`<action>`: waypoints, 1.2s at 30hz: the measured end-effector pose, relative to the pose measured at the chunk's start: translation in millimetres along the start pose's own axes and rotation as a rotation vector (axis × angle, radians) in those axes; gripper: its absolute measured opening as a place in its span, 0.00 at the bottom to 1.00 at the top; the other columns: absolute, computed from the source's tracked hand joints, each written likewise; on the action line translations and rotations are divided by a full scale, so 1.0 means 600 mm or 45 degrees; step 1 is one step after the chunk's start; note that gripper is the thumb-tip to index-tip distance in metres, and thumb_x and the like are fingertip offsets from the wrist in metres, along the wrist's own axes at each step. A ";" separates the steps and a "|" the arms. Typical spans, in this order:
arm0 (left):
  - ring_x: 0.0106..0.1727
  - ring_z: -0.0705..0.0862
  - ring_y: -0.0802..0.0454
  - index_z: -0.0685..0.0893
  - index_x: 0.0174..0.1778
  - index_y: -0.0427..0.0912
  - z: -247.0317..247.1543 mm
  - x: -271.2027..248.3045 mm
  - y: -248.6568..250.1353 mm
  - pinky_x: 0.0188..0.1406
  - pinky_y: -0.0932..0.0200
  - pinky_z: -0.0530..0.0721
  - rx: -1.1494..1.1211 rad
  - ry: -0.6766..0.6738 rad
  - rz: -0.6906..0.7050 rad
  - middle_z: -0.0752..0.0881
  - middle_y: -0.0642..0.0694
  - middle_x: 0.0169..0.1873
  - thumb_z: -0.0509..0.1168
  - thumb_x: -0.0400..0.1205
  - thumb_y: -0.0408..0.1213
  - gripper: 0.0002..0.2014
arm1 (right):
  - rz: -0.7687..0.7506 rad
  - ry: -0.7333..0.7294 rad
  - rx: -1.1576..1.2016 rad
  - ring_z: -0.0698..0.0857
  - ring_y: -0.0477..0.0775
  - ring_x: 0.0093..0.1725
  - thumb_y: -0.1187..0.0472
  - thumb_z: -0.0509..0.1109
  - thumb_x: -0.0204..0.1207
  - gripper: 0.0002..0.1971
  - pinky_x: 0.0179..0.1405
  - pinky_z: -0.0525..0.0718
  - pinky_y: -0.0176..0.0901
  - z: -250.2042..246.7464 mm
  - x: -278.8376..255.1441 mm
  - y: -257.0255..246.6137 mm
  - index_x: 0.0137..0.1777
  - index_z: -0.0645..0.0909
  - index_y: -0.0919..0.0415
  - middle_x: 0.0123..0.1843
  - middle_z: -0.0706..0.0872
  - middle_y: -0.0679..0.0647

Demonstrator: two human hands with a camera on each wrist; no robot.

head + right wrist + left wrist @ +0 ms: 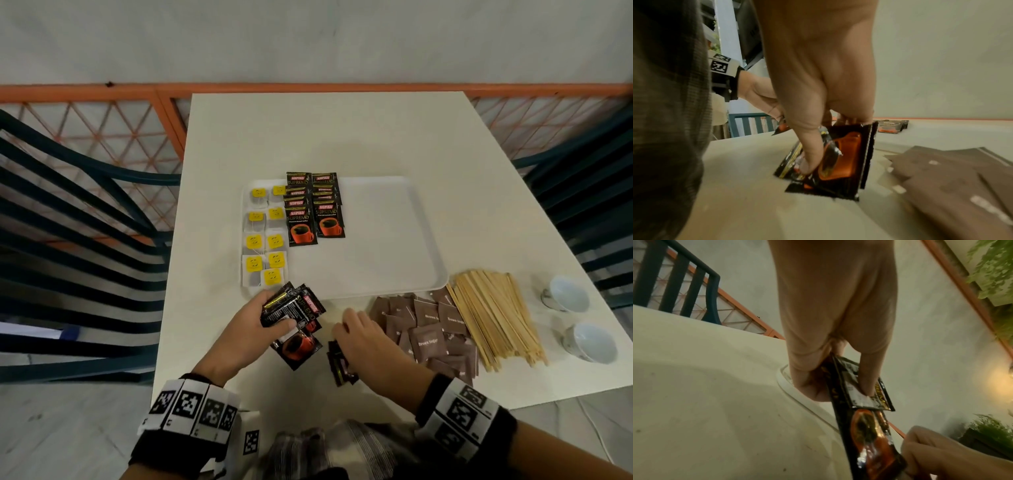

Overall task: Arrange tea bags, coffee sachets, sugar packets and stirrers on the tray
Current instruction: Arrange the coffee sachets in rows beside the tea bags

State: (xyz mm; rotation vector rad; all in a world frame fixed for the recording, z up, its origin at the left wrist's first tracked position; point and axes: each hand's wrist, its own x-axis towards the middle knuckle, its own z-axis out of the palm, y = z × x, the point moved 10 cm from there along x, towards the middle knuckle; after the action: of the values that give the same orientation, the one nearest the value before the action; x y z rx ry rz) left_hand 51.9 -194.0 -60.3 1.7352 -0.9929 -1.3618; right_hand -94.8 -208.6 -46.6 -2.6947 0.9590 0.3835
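My left hand (pixel 253 329) sits low and left of centre in the head view, thumb laid across the top and fingers curled beneath, gripping a fanned bunch of coffee sachets (pixel 295 320). My right hand (pixel 363 339) is just right of it near the frame's lower middle, palm down, fingers bent and pinching a few more sachets (pixel 835 164) against the table. Both forearms rise from the bottom edge, each wrist wrapped in a black band carrying square markers.
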 end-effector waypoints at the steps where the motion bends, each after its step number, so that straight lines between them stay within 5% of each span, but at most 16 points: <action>1: 0.48 0.86 0.57 0.76 0.60 0.50 -0.006 0.000 0.000 0.40 0.69 0.81 -0.028 0.035 0.005 0.86 0.51 0.48 0.69 0.77 0.32 0.18 | -0.025 0.026 -0.029 0.77 0.55 0.48 0.70 0.68 0.65 0.17 0.45 0.82 0.45 0.003 0.001 -0.008 0.55 0.74 0.62 0.53 0.77 0.58; 3: 0.49 0.86 0.50 0.76 0.53 0.50 -0.022 -0.001 -0.004 0.46 0.59 0.85 -0.118 0.102 -0.009 0.86 0.47 0.47 0.68 0.78 0.31 0.12 | -0.084 0.059 -0.040 0.80 0.55 0.44 0.67 0.66 0.64 0.15 0.40 0.83 0.47 0.003 0.003 -0.021 0.52 0.75 0.60 0.48 0.80 0.56; 5: 0.47 0.85 0.49 0.74 0.51 0.49 -0.030 -0.003 -0.011 0.44 0.55 0.88 -0.287 0.126 -0.050 0.85 0.44 0.47 0.65 0.80 0.29 0.11 | -0.115 0.039 -0.017 0.79 0.56 0.46 0.66 0.65 0.69 0.14 0.46 0.81 0.48 -0.008 0.009 -0.026 0.55 0.72 0.58 0.49 0.82 0.55; 7: 0.45 0.84 0.52 0.72 0.53 0.45 -0.034 -0.005 -0.017 0.35 0.61 0.88 -0.408 0.145 -0.086 0.83 0.45 0.48 0.61 0.81 0.27 0.10 | -0.043 0.019 0.256 0.77 0.54 0.51 0.64 0.61 0.78 0.11 0.53 0.77 0.45 -0.029 0.012 -0.006 0.60 0.71 0.58 0.53 0.81 0.54; 11: 0.46 0.83 0.53 0.66 0.62 0.42 -0.029 -0.009 -0.015 0.31 0.64 0.87 -0.504 0.152 -0.102 0.81 0.46 0.49 0.57 0.83 0.24 0.14 | 0.250 0.216 1.047 0.78 0.39 0.40 0.59 0.64 0.80 0.05 0.37 0.77 0.26 -0.081 0.017 0.056 0.52 0.71 0.52 0.40 0.80 0.42; 14: 0.50 0.84 0.50 0.67 0.63 0.45 -0.006 -0.010 -0.001 0.36 0.58 0.88 -0.538 0.076 -0.119 0.81 0.43 0.55 0.55 0.83 0.24 0.16 | 0.355 0.312 1.326 0.83 0.45 0.44 0.60 0.67 0.78 0.06 0.40 0.79 0.26 -0.095 0.034 0.069 0.52 0.73 0.55 0.44 0.83 0.46; 18: 0.51 0.88 0.49 0.73 0.60 0.50 0.021 -0.012 0.035 0.43 0.49 0.88 -0.712 -0.021 -0.094 0.85 0.46 0.55 0.52 0.86 0.38 0.09 | 0.454 0.415 1.469 0.85 0.51 0.50 0.59 0.73 0.73 0.12 0.46 0.85 0.38 -0.085 0.055 0.070 0.55 0.77 0.55 0.51 0.85 0.50; 20: 0.52 0.89 0.49 0.72 0.64 0.48 0.025 -0.012 0.053 0.44 0.50 0.88 -0.718 -0.052 -0.047 0.86 0.46 0.55 0.54 0.83 0.48 0.15 | 0.480 0.457 1.405 0.84 0.51 0.50 0.56 0.75 0.71 0.16 0.48 0.86 0.41 -0.084 0.057 0.074 0.57 0.78 0.53 0.55 0.82 0.51; 25: 0.50 0.88 0.52 0.69 0.66 0.44 0.024 -0.001 0.074 0.39 0.58 0.88 -0.537 0.013 0.033 0.84 0.43 0.56 0.65 0.79 0.28 0.21 | 0.447 0.545 1.176 0.76 0.41 0.44 0.49 0.74 0.71 0.23 0.36 0.72 0.26 -0.108 0.053 0.081 0.63 0.73 0.53 0.49 0.74 0.47; 30: 0.55 0.88 0.45 0.70 0.66 0.48 0.022 -0.006 0.085 0.40 0.55 0.88 -0.598 0.122 0.069 0.85 0.45 0.58 0.64 0.80 0.29 0.20 | 0.343 0.430 1.453 0.84 0.42 0.42 0.53 0.66 0.78 0.10 0.34 0.80 0.25 -0.099 0.046 0.095 0.57 0.71 0.49 0.42 0.81 0.46; 36: 0.51 0.89 0.52 0.73 0.59 0.50 0.017 -0.026 0.074 0.43 0.54 0.88 -0.670 0.220 0.031 0.87 0.50 0.52 0.61 0.81 0.29 0.14 | 0.372 0.415 1.724 0.86 0.41 0.37 0.62 0.66 0.79 0.03 0.32 0.82 0.27 -0.079 0.027 0.133 0.51 0.78 0.60 0.41 0.87 0.49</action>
State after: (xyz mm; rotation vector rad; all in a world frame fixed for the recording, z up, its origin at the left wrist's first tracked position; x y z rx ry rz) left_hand 33.2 -201.1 -16.7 1.4038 -0.4973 -1.2880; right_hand -126.4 -293.3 -19.6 -1.3828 1.0985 -0.5238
